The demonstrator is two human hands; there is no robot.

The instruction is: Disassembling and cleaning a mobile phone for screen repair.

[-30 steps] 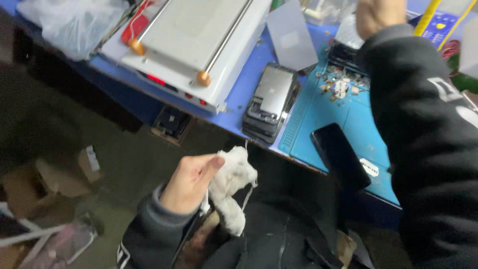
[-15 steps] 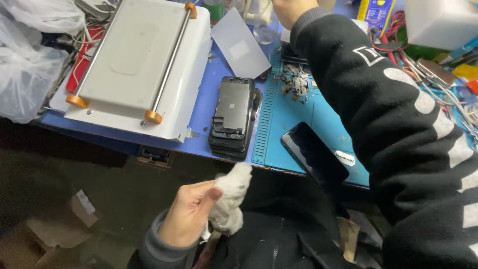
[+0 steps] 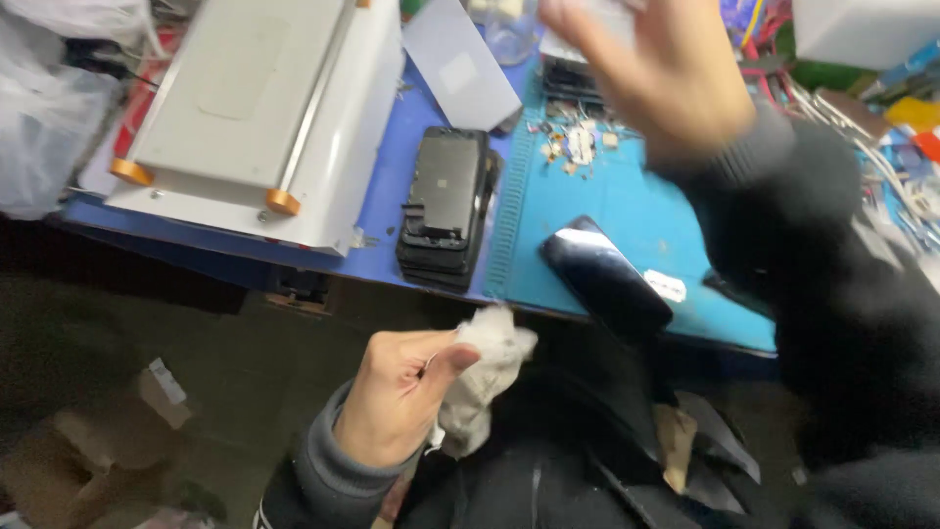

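Observation:
Below the table edge, my left hand (image 3: pixel 401 397) is closed around a crumpled white cloth (image 3: pixel 485 377). My right hand (image 3: pixel 651 83) is raised over the blue mat (image 3: pixel 636 211) and is heavily blurred; I cannot make out whether its fingers hold anything. A black phone (image 3: pixel 605 279) lies face up on the mat near the front edge, between the two hands. A stack of dark phone frames (image 3: pixel 446 206) rests just left of the mat.
A white flat machine with orange knobs (image 3: pixel 255 118) fills the table's left side. A grey sheet (image 3: pixel 460 64), small scraps (image 3: pixel 578 142), a plastic bag (image 3: pixel 39 127), cables (image 3: pixel 862 108) and a white box (image 3: pixel 862 29) lie around. Cardboard (image 3: pixel 98 431) sits on the floor.
My right hand has pulled back from the far side of the table toward me and is now blurred with motion. My left hand keeps hold of the cloth in about the same spot.

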